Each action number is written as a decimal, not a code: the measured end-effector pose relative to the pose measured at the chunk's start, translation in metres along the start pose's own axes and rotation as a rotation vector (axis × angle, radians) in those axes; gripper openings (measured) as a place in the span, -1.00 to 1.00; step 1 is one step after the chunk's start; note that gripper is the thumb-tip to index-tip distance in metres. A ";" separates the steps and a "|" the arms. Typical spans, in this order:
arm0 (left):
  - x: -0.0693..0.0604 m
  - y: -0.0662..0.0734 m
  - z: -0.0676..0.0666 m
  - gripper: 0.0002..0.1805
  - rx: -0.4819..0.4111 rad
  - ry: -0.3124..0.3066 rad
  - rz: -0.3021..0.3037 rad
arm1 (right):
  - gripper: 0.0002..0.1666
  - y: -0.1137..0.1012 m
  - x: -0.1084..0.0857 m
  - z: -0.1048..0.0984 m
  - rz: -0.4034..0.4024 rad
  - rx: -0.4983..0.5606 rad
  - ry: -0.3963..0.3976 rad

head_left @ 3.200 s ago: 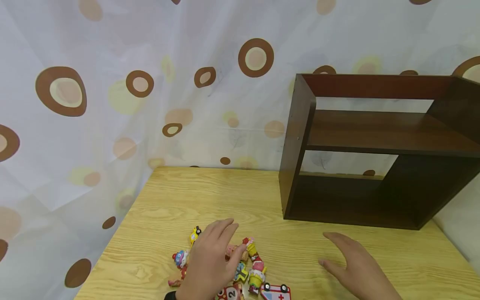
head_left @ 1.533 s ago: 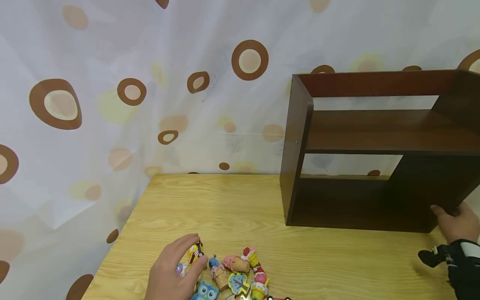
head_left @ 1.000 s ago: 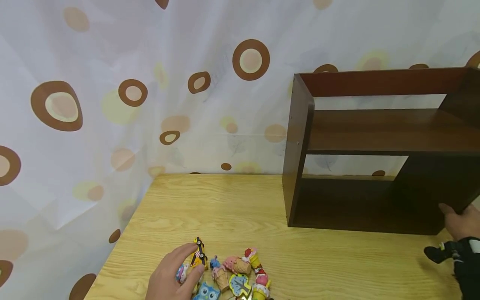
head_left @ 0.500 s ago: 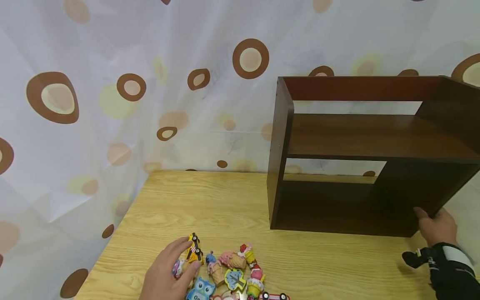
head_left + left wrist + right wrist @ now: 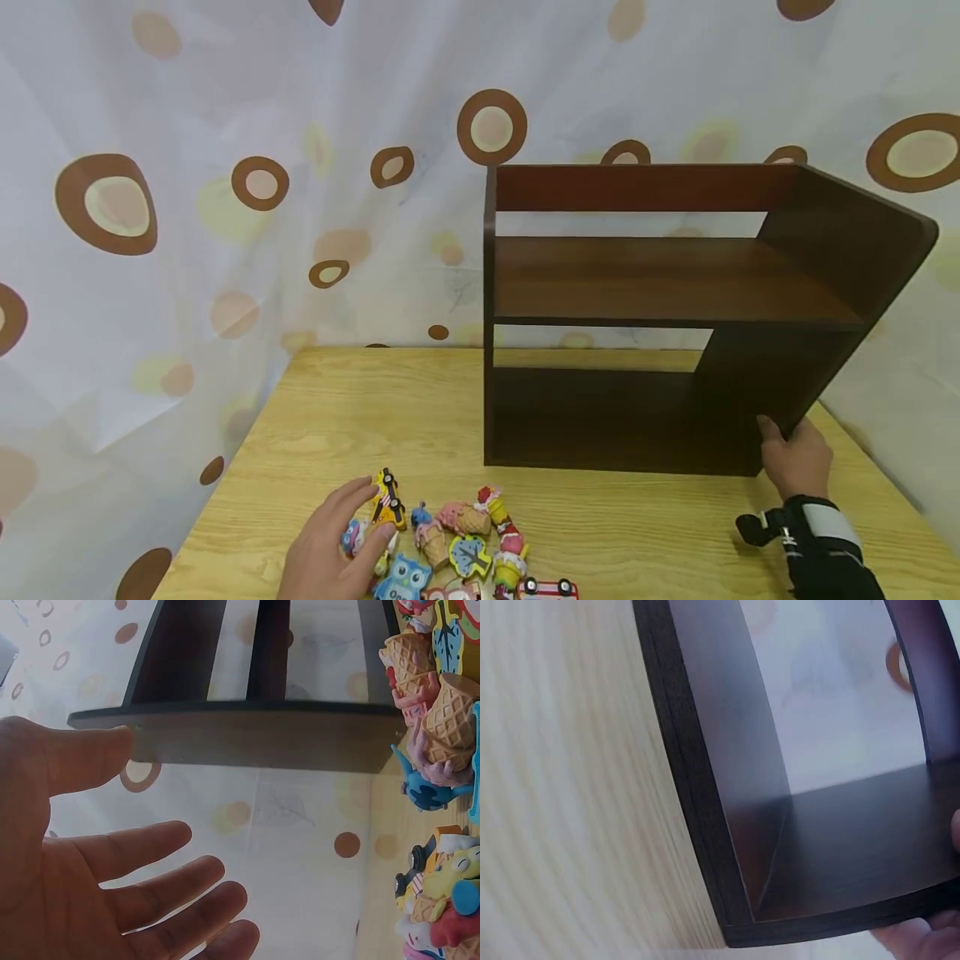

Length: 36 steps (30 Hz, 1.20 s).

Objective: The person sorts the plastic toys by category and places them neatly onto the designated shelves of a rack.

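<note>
A dark brown two-tier shelf (image 5: 675, 323) stands upright on the wooden table. Its right side panel, low near the bottom corner, is gripped by my right hand (image 5: 798, 460), thumb inside and fingers outside; the right wrist view shows the shelf's lower corner (image 5: 739, 930) with fingers at its edge. My left hand (image 5: 333, 542) hovers over the left side of a group of small toys, fingers spread and nothing held, near a yellow toy vehicle (image 5: 388, 500). In the left wrist view the palm and fingers (image 5: 161, 851) are extended, the toys off to the right.
Toys lie at the table's front: a blue owl (image 5: 403, 577), a tree piece (image 5: 470, 557), several ice-cream figures (image 5: 465, 518) and a red-and-white vehicle (image 5: 549, 589). Patterned cloth (image 5: 375, 83) hangs behind and beside the wooden table (image 5: 360, 400).
My right hand reached from the table's right side to the shelf's side panel and gripped it; the shelf has since slid left. My left hand shifted left and now hovers almost still.
</note>
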<state>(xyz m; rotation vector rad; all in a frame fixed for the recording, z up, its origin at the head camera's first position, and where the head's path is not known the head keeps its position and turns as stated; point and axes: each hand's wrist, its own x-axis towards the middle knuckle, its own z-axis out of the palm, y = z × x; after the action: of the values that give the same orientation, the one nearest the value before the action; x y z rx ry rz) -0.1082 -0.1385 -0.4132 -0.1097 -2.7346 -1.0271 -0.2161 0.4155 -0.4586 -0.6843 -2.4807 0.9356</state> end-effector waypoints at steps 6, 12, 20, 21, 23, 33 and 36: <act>0.000 -0.002 0.003 -0.53 -0.009 0.020 0.023 | -0.49 -0.019 -0.024 0.018 -0.054 0.011 0.002; 0.003 -0.007 0.004 -0.55 -0.017 0.013 0.021 | -0.57 -0.042 -0.051 0.034 -0.109 0.062 0.031; 0.002 -0.012 0.005 -0.55 -0.019 0.003 -0.010 | -0.65 -0.072 -0.078 0.051 -0.138 0.111 0.067; 0.002 -0.012 0.005 -0.55 -0.025 -0.002 -0.025 | -0.65 -0.074 -0.079 0.052 -0.137 0.118 0.068; 0.001 -0.013 0.005 -0.53 -0.031 -0.015 -0.042 | -0.66 -0.079 -0.083 0.055 -0.138 0.126 0.073; -0.001 -0.015 0.008 -0.52 -0.039 -0.004 -0.023 | -0.66 -0.089 -0.090 0.064 -0.138 0.138 0.057; -0.002 -0.015 0.009 -0.53 -0.041 0.018 -0.002 | -0.67 -0.090 -0.090 0.064 -0.165 0.137 0.055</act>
<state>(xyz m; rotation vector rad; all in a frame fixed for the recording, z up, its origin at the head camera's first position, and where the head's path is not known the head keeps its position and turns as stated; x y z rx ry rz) -0.1098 -0.1439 -0.4299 -0.1035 -2.6985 -1.0800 -0.2043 0.2737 -0.4580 -0.4464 -2.3577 0.9991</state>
